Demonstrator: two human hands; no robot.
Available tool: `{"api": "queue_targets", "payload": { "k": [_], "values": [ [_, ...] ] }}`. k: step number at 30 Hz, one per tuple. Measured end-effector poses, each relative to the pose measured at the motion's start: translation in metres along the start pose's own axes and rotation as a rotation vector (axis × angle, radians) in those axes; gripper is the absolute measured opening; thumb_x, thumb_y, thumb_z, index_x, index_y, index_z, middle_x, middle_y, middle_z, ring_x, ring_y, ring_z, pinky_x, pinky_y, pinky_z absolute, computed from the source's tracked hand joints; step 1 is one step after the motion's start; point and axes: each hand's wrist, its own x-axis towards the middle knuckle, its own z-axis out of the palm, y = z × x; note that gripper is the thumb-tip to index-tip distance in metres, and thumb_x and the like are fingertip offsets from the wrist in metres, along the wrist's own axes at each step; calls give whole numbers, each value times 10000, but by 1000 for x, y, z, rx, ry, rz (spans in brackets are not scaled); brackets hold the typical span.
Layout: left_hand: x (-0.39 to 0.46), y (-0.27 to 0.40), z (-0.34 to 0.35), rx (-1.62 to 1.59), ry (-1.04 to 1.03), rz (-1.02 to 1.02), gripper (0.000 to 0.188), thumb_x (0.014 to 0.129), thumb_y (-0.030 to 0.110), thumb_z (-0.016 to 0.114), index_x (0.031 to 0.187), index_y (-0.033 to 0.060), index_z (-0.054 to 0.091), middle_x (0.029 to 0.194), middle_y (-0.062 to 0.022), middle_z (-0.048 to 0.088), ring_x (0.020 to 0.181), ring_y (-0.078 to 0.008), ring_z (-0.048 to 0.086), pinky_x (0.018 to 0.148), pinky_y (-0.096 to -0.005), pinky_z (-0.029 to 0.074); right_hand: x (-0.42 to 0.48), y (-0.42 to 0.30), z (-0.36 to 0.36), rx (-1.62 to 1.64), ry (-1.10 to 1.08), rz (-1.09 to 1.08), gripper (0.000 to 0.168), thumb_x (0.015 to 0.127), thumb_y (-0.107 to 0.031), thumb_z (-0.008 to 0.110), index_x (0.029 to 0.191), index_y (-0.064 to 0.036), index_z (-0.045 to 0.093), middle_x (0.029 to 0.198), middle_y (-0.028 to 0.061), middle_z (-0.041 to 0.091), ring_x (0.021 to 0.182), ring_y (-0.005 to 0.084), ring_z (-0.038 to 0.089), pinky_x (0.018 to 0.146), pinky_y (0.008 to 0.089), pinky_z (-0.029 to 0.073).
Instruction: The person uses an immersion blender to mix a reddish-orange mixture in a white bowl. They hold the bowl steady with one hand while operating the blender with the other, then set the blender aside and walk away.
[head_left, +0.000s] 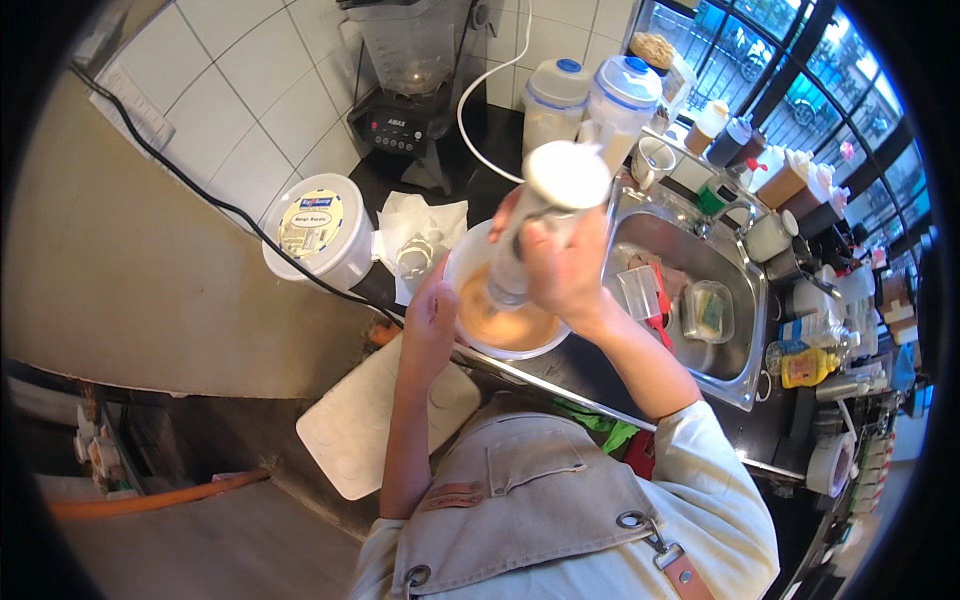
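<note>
My right hand (570, 266) is wrapped around a white immersion blender (568, 176), slightly blurred. The blender's lower end dips into a tan-orange liquid (517, 330) inside a round white plastic tub (466, 251). Against the tub's left side, my left hand (431, 326) grips the wall near the rim. The tub stands at the front edge of the dark counter (551, 367). A white cord (466, 112) runs from the wall side down behind the blender. Part of the liquid is hidden by my right hand and the blender.
Left of the tub are a crumpled paper sheet (390, 217) and a lidded white bucket (352, 240). An AMAX blender (397, 124) and two lidded containers (555, 97) stand behind. A steel sink (739, 330) lies right. A black cable (217, 201) crosses at left.
</note>
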Motion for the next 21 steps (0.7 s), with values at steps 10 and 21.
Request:
{"api": "queue_targets", "payload": {
  "k": [10, 21],
  "values": [
    [4, -2, 4, 7, 48, -24, 471, 1037, 173, 333, 1472, 24, 434, 1224, -94, 579, 851, -79, 597, 587, -211, 520, 15, -2, 10, -94, 19, -146, 480, 799, -140, 695, 1172, 68, 479, 844, 195, 690, 756, 341, 720, 667, 374, 556],
    [5, 3, 5, 120, 38, -25, 453, 1073, 259, 356, 1456, 50, 476, 1274, -67, 576, 913, -92, 580, 660, -211, 467, 30, 17, 6, -77, 10, -170, 478, 799, -185, 693, 1149, 64, 481, 772, 201, 661, 690, 395, 675, 654, 396, 538]
  ]
}}
